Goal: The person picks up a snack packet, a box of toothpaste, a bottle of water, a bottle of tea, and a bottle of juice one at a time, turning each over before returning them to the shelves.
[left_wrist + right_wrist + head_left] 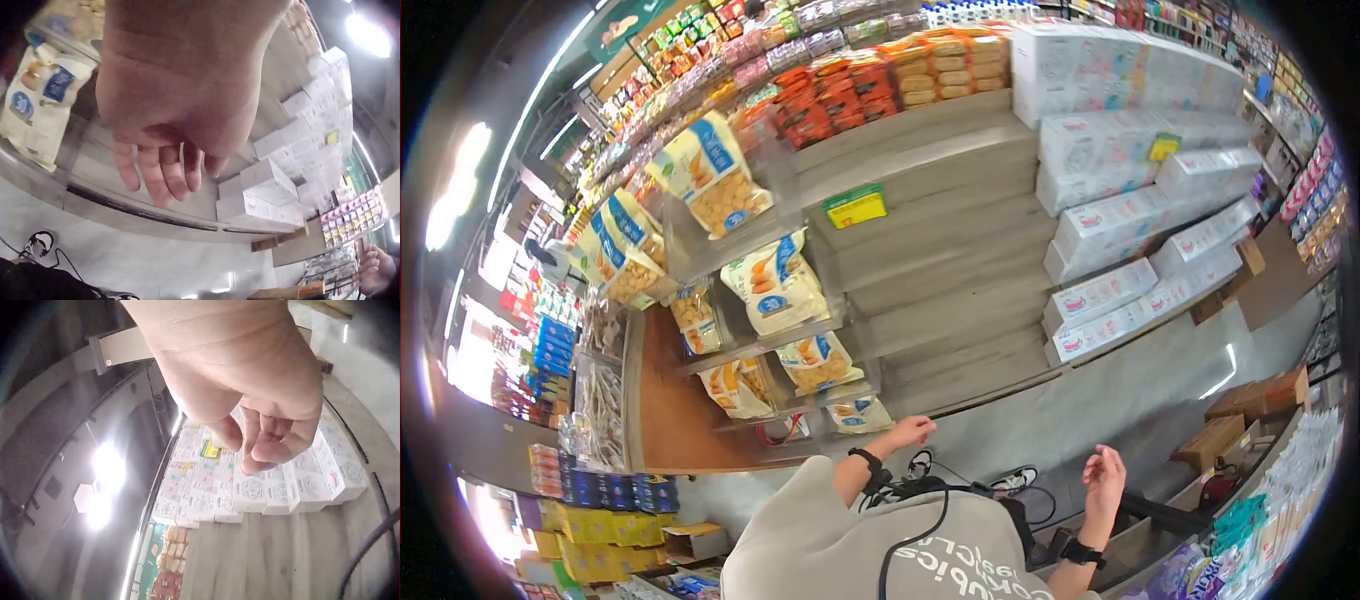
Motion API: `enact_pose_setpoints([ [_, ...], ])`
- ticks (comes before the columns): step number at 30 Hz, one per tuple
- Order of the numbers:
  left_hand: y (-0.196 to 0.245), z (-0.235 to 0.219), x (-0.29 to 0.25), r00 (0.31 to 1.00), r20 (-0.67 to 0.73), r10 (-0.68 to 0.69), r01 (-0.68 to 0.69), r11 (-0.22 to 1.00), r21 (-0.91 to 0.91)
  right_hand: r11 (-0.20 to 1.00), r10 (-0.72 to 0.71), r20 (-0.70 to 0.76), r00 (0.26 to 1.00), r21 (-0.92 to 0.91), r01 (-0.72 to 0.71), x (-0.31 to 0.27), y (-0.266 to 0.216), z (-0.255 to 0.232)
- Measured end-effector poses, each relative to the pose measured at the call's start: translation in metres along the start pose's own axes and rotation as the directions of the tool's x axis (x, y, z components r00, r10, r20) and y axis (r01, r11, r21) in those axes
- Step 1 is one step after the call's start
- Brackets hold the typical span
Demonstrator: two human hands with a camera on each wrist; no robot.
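In the head view my left hand (910, 431) hovers at the low front edge of a stepped wooden display, fingers loosely bent with nothing in them. Nearest to it is a cream bag of snacks (860, 414) in the lowest clear bin; the left wrist view shows a similar bag (41, 103) beside the hand (178, 112). My right hand (1106, 470) is raised over the aisle at my right side, its fingers relaxed and bent, holding nothing. White boxes (250, 490) stacked on the display show behind that hand (250, 381) in the right wrist view.
More snack bags (775, 283) fill clear bins on the left of the display (960, 255). Stacked white boxes (1105, 295) stand on its right. A yellow-green price tag (855, 206) sits between. Cardboard boxes (1210, 440) and packaged goods line the near right; a cable (1040, 500) hangs before me.
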State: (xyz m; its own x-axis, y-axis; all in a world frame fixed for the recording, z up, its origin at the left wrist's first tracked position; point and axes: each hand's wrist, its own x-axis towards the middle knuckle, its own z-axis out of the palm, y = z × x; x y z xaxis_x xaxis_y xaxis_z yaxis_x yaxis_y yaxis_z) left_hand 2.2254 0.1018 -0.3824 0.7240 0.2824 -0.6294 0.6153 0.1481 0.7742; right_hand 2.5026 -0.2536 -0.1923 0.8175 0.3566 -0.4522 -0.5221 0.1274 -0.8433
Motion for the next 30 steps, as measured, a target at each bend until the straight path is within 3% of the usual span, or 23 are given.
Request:
enact_pose_setpoints([
  [1, 0.022, 0.016, 0.0, 0.999, 0.014, 0.035, -0.035, 0.999, 0.02, 1.0, -0.002, -0.008, 1.0, 0.027, 0.002, 0.008, -0.006, -0.023],
  [5, 0.084, 0.072, 0.031, 0.976, -0.016, 0.218, -0.185, 0.86, 0.475, 0.997, 0.007, -0.023, 1.0, 0.07, -0.006, 0.029, -0.049, -0.098],
  [11, 0.176, 0.14, 0.075, 0.982, -0.028, 0.184, -0.154, 0.887, 0.436, 0.991, 0.007, -0.113, 0.994, 0.132, 0.008, 0.054, -0.105, -0.189],
  [13, 0.209, 0.16, 0.085, 0.977, 0.011, 0.211, -0.198, 0.893, 0.403, 0.988, 0.003, -0.185, 0.983, 0.151, 0.026, 0.049, -0.125, -0.193],
  [17, 0.268, 0.196, 0.11, 0.971, 0.033, 0.237, -0.236, 0.932, 0.273, 0.982, -0.032, -0.166, 0.986, 0.177, 0.062, 0.058, -0.135, -0.229],
  [20, 0.303, 0.213, 0.143, 0.932, 0.059, 0.357, -0.357, 0.882, 0.308, 0.974, -0.028, -0.199, 0.98, 0.216, 0.072, 0.064, -0.137, -0.247],
  [21, 0.327, 0.225, 0.146, 0.939, 0.02, 0.343, -0.332, 0.892, 0.306, 0.972, -0.028, -0.218, 0.975, 0.221, 0.078, 0.068, -0.14, -0.255],
  [26, 0.384, 0.245, 0.251, 0.858, -0.042, 0.512, -0.487, 0.837, 0.251, 0.965, 0.0, -0.314, 0.95, 0.25, 0.083, 0.094, -0.152, -0.284],
  [30, 0.464, 0.272, 0.316, 0.763, -0.071, 0.642, -0.601, 0.746, 0.286, 0.968, -0.007, -0.348, 0.938, 0.234, 0.094, 0.13, -0.184, -0.301],
])
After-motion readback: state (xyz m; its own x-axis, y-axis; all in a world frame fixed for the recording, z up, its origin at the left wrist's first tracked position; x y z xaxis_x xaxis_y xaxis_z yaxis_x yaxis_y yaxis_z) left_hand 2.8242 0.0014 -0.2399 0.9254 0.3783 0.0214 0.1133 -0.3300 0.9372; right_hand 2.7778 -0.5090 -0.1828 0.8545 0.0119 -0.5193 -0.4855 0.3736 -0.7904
